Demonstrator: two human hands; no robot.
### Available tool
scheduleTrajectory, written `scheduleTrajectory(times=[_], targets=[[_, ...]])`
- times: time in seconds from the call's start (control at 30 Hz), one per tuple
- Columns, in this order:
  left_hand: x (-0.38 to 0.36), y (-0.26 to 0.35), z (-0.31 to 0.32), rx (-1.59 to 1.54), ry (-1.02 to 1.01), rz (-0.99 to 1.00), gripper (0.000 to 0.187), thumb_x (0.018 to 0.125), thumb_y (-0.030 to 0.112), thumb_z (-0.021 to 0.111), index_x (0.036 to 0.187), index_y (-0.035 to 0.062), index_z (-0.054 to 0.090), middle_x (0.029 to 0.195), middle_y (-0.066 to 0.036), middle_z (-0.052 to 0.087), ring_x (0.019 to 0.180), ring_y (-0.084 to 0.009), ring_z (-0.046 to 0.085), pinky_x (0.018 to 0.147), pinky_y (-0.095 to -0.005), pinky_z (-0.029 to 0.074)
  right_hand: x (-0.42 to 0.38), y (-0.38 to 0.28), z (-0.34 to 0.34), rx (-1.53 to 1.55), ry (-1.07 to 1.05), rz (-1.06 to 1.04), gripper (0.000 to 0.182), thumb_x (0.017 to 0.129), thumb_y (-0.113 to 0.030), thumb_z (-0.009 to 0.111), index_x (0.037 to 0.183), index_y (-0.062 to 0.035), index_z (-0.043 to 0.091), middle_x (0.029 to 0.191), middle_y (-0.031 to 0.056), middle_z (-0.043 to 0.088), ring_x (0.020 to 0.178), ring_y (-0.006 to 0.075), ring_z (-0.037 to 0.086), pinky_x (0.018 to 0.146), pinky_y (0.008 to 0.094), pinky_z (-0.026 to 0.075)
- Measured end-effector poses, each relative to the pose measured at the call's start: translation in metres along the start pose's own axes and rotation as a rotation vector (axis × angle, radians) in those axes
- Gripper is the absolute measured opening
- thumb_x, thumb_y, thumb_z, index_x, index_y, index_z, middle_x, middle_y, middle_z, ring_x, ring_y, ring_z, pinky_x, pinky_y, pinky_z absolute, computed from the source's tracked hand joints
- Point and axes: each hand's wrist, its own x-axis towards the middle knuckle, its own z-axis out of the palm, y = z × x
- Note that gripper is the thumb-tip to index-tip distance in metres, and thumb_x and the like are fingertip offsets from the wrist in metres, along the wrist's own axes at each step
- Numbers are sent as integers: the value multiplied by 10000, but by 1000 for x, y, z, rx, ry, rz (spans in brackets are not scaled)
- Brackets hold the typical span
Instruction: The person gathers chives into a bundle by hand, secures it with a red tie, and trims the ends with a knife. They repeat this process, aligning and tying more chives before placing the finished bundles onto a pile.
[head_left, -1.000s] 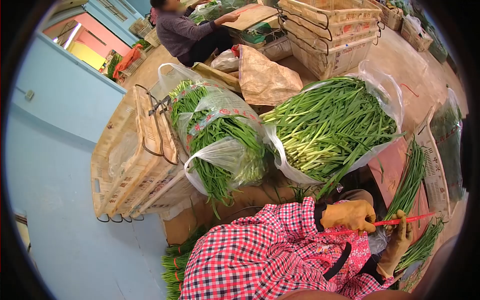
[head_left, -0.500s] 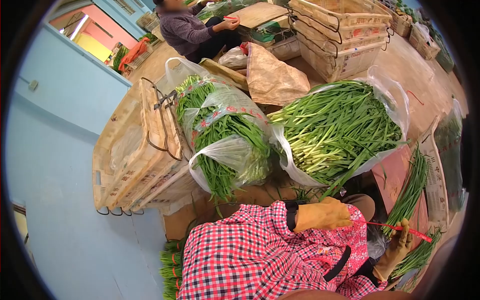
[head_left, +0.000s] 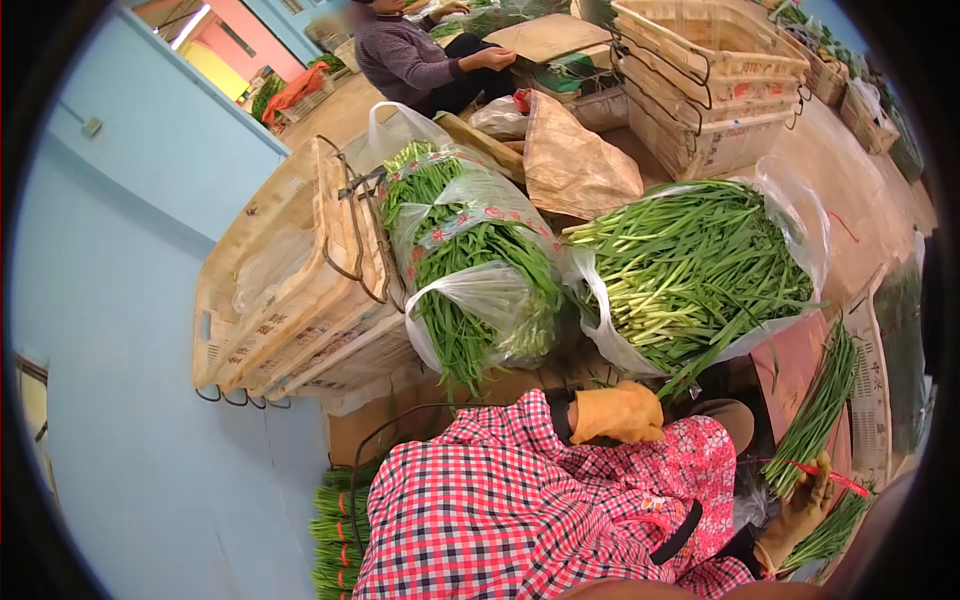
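My left hand (head_left: pixel 618 415), in a yellow-orange rubber glove, is closed above my lap. A thin red tie (head_left: pixel 850 484) runs from a bunch of garlic chives (head_left: pixel 818 405) toward it, hard to follow across the pink apron. My right hand (head_left: pixel 797 517), gloved too, is at lower right with fingers curled at the lower end of that bunch, where the tie goes round. More loose garlic chives (head_left: pixel 835 535) lie just beyond the right hand. The bunch rests on a pinkish board (head_left: pixel 785 365).
Two plastic bags of greens, one at left (head_left: pixel 480 245) and one at right (head_left: pixel 690 275), stand ahead. Stacked crates (head_left: pixel 290 310) flank the blue wall; others (head_left: pixel 715 120) stand at the back. Tied bunches (head_left: pixel 335 530) lie at lower left. A person (head_left: pixel 425 60) sits beyond.
My left hand has drawn back to the left, away from the bunch. My right hand stays at the bunch, its fingers now more upright. The whole view has shifted slightly.
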Motion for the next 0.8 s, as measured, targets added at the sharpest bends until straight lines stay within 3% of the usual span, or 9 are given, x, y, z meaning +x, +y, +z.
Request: scheduleTrajectory(times=[0.03, 0.07, 0.2, 0.27, 0.33, 0.4, 0.43, 0.6, 0.8], targets=[[2, 2, -13, 78, -3, 3, 285, 906, 296, 582, 793, 52, 676, 774, -157, 653, 726, -367, 630, 647, -450, 484, 5, 1, -11, -30, -43, 36, 325, 996, -219, 627, 1223, 13, 644, 1022, 105, 694, 785, 119, 614, 632, 200, 450], [7, 10, -24, -41, -45, -302, 277, 898, 288, 595, 835, 39, 698, 794, -169, 666, 743, -383, 628, 668, -448, 495, 12, 3, -22, -60, -84, 73, 334, 996, -218, 626, 1237, 13, 635, 1056, 108, 687, 793, 122, 617, 627, 200, 452], [50, 33, -57, -514, 171, -169, 222, 930, 227, 651, 962, 17, 715, 768, -52, 690, 727, -150, 628, 658, -352, 496, 52, 66, -15, 259, -304, 237, 290, 983, -139, 617, 1209, 39, 643, 1155, 144, 680, 998, 239, 676, 849, 364, 579], [83, 48, -47, -669, 105, -213, 237, 925, 212, 678, 1019, -1, 719, 785, -19, 682, 727, -105, 605, 660, -300, 495, -10, -31, 114, 61, -310, 195, 287, 1000, -137, 537, 1181, 50, 658, 1127, 131, 696, 1027, 208, 671, 945, 329, 524], [105, 59, -40, -651, -25, -306, 254, 911, 198, 704, 1048, -15, 715, 818, -16, 686, 713, -84, 601, 647, -251, 485, -5, -27, 114, -523, -457, -116, 288, 982, -194, 552, 1100, 0, 729, 1125, 84, 716, 1036, 169, 664, 929, 279, 503], [126, 57, -25, -654, -16, -345, 263, 894, 186, 727, 1054, -23, 709, 850, -21, 697, 716, -69, 602, 638, -222, 476, 3, -12, 110, -256, -373, -36, 263, 896, -33, 666, 1154, 13, 686, 1028, 84, 722, 974, 187, 678, 886, 294, 538], [131, 55, -18, -714, 9, -415, 270, 886, 180, 737, 1058, -26, 706, 868, -25, 705, 725, -69, 605, 640, -218, 474, 3, -10, 114, 42, -250, 280, 242, 909, -67, 674, 1132, 24, 695, 1028, 86, 726, 971, 189, 681, 902, 290, 530], [164, 52, 7, -569, -41, -281, 269, 879, 190, 743, 1041, -24, 716, 834, -41, 717, 690, -79, 623, 646, -235, 491, -3, 8, 91, 302, -151, 253, 259, 925, -189, 702, 1107, -5, 726, 1061, 84, 732, 971, 169, 681, 882, 280, 528], [177, 75, 35, -806, -221, -404, 214, 875, 192, 735, 923, -17, 735, 748, -54, 709, 649, -93, 622, 618, -236, 473, -6, 7, 50, 339, -10, 202, 271, 938, -230, 707, 1114, -24, 726, 1043, 23, 726, 926, 109, 656, 799, 258, 532]])
